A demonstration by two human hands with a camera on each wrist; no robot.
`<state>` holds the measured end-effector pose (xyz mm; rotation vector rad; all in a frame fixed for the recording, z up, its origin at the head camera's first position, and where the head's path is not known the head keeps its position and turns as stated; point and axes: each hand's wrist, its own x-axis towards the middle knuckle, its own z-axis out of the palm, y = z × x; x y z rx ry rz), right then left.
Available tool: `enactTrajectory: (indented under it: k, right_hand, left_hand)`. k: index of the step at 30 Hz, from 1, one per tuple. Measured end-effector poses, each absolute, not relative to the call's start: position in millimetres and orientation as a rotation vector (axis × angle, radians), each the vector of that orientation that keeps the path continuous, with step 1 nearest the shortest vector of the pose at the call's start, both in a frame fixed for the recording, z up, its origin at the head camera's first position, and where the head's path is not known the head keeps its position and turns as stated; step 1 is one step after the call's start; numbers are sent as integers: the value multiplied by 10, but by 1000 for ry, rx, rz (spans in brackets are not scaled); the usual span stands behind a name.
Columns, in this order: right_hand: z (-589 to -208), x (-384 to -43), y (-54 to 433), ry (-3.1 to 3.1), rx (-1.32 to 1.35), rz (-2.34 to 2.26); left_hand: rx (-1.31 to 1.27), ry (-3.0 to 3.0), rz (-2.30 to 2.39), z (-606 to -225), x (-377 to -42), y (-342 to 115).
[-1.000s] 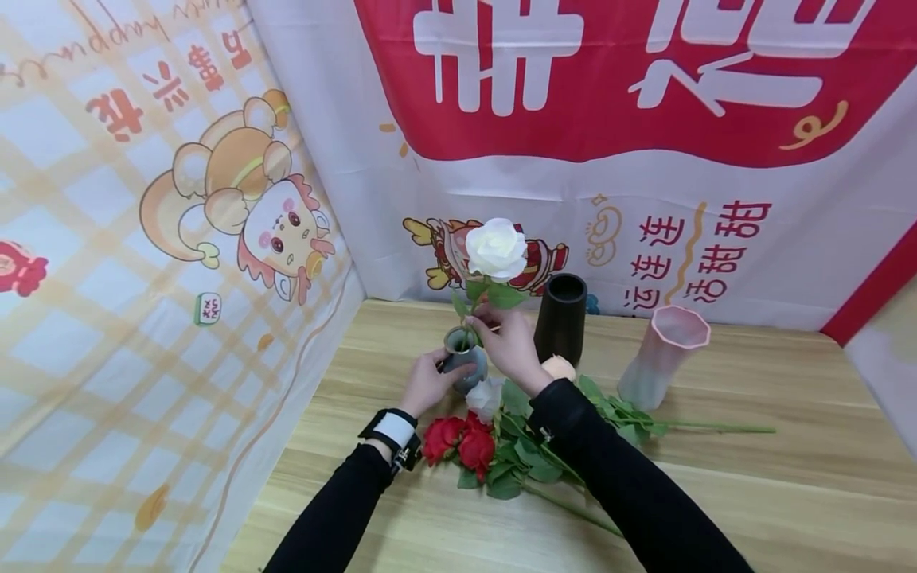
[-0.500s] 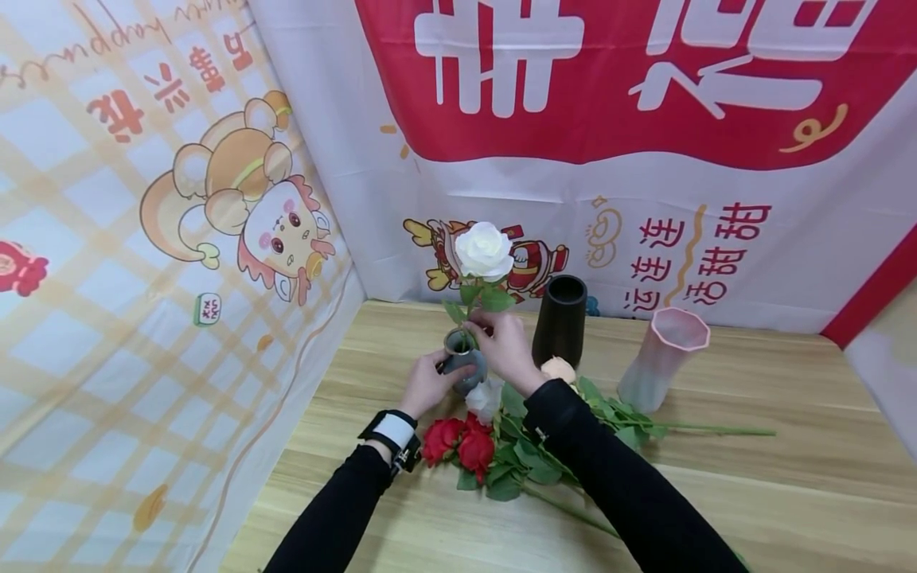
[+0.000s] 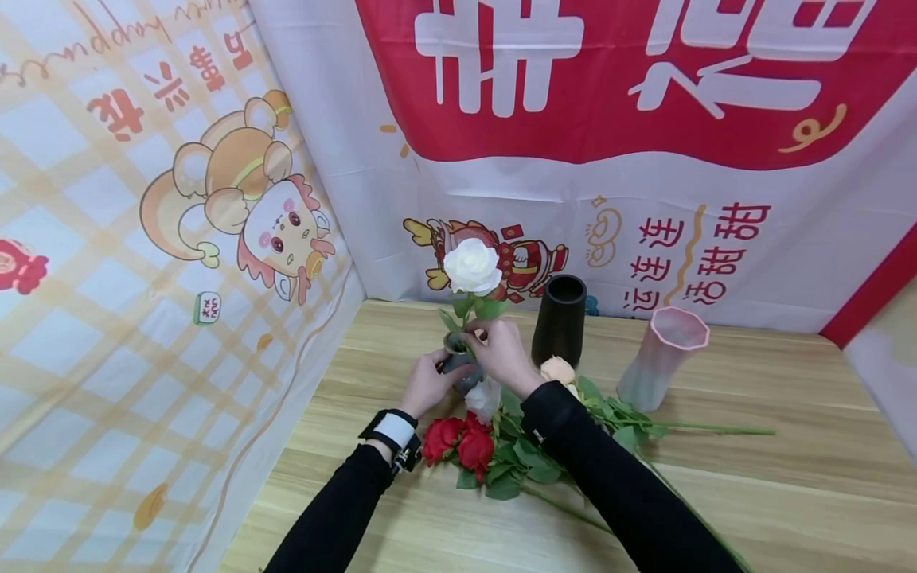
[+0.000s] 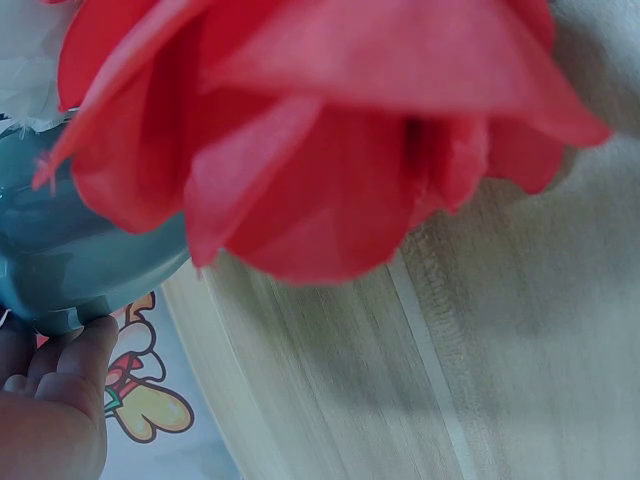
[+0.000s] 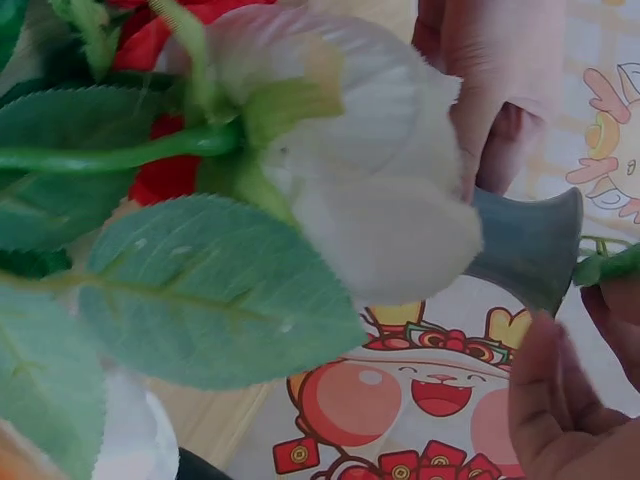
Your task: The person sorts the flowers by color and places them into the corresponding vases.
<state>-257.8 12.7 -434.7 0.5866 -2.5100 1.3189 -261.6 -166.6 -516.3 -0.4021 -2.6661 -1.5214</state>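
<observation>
My left hand (image 3: 428, 383) grips a small grey-blue vase (image 3: 466, 372) round its body at the back left of the table. In the left wrist view the fingers (image 4: 85, 365) curl against the glossy vase (image 4: 90, 240). Just above the mouth, my right hand (image 3: 501, 350) pinches the green stem of a white rose (image 3: 472, 267), which stands upright over the vase. The stem's lower part goes in at the vase mouth. In the right wrist view the right hand (image 5: 570, 400) is right at the vase's flared rim (image 5: 565, 240). Another white rose (image 3: 483, 399) lies against the vase front.
Two red roses (image 3: 458, 444) lie in front of the vase, with leafy stems running right. A peach rose (image 3: 557, 369) lies beside the right wrist. Behind stands a tall black vase (image 3: 560, 322), and farther right a pink-and-white vase (image 3: 662, 358). A printed cloth (image 3: 501, 183) hangs behind the table.
The upright white rose has moved left and down, its stem sinking farther into the vase mouth. My right hand has moved slightly left and down with it. The left hand stays on the vase.
</observation>
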Motion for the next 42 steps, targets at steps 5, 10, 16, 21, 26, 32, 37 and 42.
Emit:
enactTrajectory:
  k: [5,10,16,21,26,32,37,42]
  right_hand:
    - [-4436,-2531,213,-2595,528,1460]
    - [-4469,-2452,381,-2653,387,1528]
    - [-4495,-2342,598,-2647,378,1463]
    - [-4463,-2179,826,-2660,497,1349]
    - [-4419,-2025,1078,-2717,656,1153]
    - [-4444,-1771,1369,-2774,704,1004]
    - [-4534,-1551,1546,-2822,663,904]
    - [-4641,-1377,1617,-2905,627,846]
  left_hand:
    - [-418,-2662,-1498,-5208,-2623,-1676]
    - [-410,-2640,-1547,-5228,-2639,-1672]
    - [-409,-2621,-1568,-5209,-2652,-1660]
    - [-411,-2630,-1582,-5189,-2636,-1651]
    - [-424,-2620,-1591,-5198,-2641,-1659]
    - [-429,-2614,-1589,-5210,-2649,-1660]
    - [-429,-2615,-1601,-5209,-2652,-1657]
    - [-424,-2611,-1588,-5208,-2659,-1665]
